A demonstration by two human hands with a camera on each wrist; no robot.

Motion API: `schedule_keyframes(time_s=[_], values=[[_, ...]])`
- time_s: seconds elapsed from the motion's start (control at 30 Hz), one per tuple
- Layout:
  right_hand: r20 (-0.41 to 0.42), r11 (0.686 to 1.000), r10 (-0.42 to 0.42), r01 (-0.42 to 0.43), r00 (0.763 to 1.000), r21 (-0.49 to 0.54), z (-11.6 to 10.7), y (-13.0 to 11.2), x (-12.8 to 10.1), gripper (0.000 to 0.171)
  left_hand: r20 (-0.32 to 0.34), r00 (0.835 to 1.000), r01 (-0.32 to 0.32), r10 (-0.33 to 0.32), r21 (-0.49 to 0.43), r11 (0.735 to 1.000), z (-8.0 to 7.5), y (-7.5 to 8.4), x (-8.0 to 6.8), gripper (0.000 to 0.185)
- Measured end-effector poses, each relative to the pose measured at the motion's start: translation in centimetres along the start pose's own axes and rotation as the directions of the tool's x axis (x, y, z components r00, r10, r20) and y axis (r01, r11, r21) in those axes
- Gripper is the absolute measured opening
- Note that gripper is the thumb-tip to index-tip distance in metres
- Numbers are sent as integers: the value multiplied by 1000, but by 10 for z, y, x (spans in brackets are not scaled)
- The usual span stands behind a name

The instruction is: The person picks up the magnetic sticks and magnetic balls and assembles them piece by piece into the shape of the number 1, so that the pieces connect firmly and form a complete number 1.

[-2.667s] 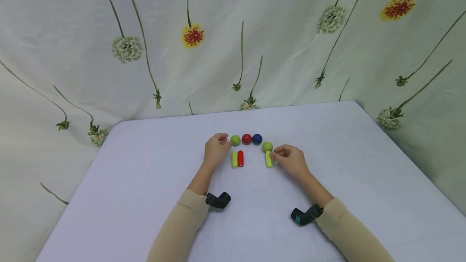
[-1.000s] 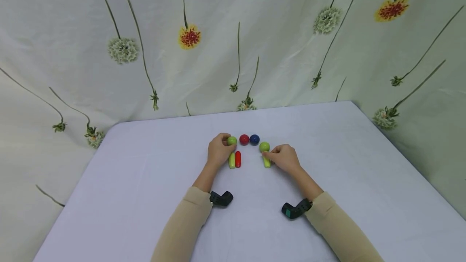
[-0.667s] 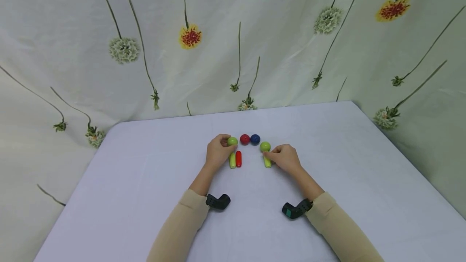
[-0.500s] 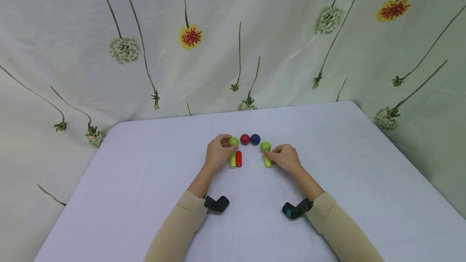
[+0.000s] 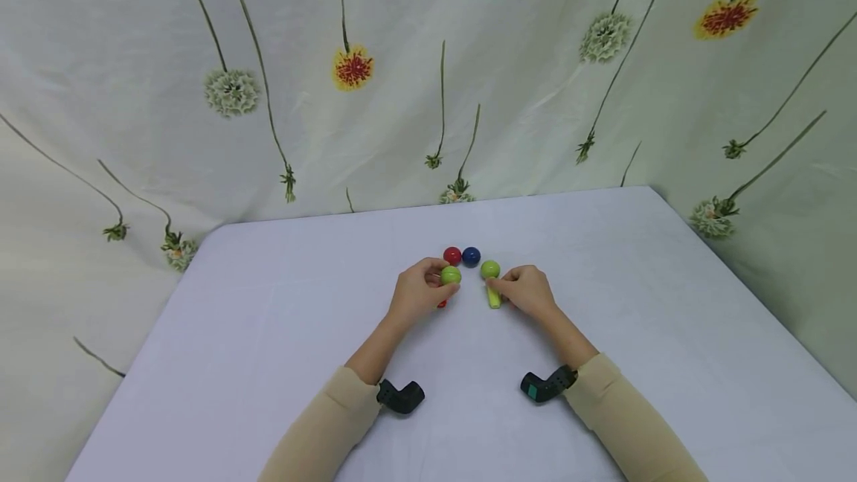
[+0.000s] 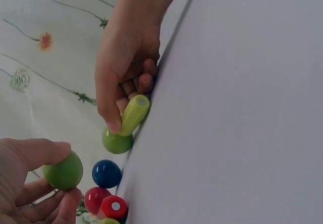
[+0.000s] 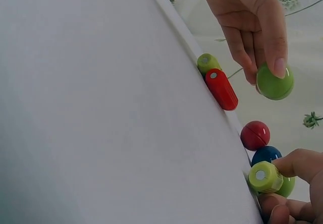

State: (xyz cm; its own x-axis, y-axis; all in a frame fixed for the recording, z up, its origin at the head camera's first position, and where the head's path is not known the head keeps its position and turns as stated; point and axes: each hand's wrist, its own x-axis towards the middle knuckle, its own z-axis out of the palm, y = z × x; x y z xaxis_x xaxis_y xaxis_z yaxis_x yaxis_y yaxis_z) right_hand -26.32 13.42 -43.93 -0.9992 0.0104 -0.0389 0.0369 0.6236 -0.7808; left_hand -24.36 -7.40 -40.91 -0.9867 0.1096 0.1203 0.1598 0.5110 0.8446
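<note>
My left hand (image 5: 442, 285) pinches a green ball (image 5: 451, 274) and holds it off the table, above a red peg (image 7: 221, 89) and a yellow-green peg (image 7: 208, 62) that lie side by side. In the head view the hand hides most of those two pegs. My right hand (image 5: 501, 291) pinches a second yellow-green peg (image 5: 494, 297) lying on the white table (image 5: 268, 333), its far end against another green ball (image 5: 490, 269). A red ball (image 5: 452, 255) and a blue ball (image 5: 472, 256) sit just behind, touching each other.
A flowered cloth (image 5: 428, 73) hangs close behind the table's far edge and wraps round both sides. Black wrist cameras (image 5: 400, 396) sit under both beige sleeves.
My left hand has taken the left green ball out of the row, lifted it and carried it right and nearer to me, over the pegs. The right hand has stayed on its peg.
</note>
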Motion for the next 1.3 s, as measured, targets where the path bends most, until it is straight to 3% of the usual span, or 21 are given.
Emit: schedule_keyframes(time_s=[0.37, 0.5, 0.87, 1.3], values=[[9, 999, 30, -31, 999, 31, 0, 1, 1, 33, 87, 994, -71, 68, 34, 997, 14, 5, -16, 35], [6, 998, 47, -48, 999, 34, 0, 0, 1, 34, 121, 987, -115, 109, 48, 992, 20, 4, -20, 34], [1, 996, 70, -70, 998, 57, -1, -1, 3, 36, 188, 970, -160, 152, 25, 987, 32, 3, -27, 32], [11, 992, 97, -97, 995, 76, -2, -6, 0, 33, 232, 964, -133, 130, -3, 991, 41, 4, -36, 32]])
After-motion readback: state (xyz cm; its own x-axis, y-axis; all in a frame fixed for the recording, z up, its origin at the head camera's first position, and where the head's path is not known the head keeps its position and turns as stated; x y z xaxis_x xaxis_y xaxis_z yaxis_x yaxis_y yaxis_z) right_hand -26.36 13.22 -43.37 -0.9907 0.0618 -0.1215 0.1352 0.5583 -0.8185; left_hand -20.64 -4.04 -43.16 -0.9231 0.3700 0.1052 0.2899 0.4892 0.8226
